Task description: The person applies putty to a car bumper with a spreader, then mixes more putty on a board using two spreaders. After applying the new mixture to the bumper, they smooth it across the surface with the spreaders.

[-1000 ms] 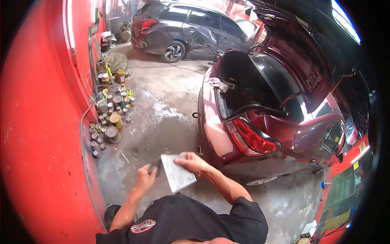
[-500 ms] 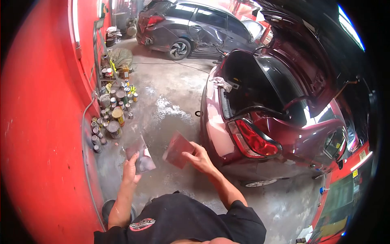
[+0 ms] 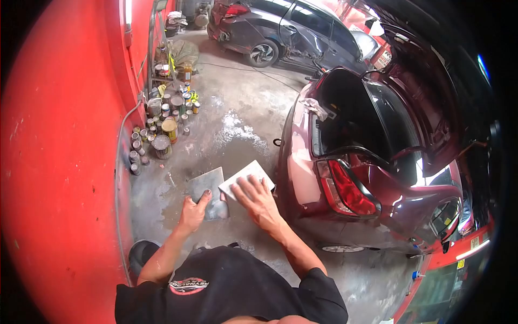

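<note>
My right hand [image 3: 258, 198] lies with its fingers stretched flat over a pale pad [image 3: 244, 174] and holds it up; I cannot see the thumb. The pad's near corner overlaps the right edge of a dark grey plate [image 3: 208, 189]. My left hand [image 3: 190, 215] is closed on the plate's lower edge, thumb across its face. Both pieces sit side by side in front of my chest, above the wet floor [image 3: 232, 135]. Just to the right is the rear corner of a maroon car [image 3: 302, 162], its boot open and its tail lamp [image 3: 345, 189] near my forearm. To the left, cans [image 3: 162, 129] crowd the foot of a red wall [image 3: 59, 162]. A grey car [image 3: 280, 27] stands well beyond.
</note>
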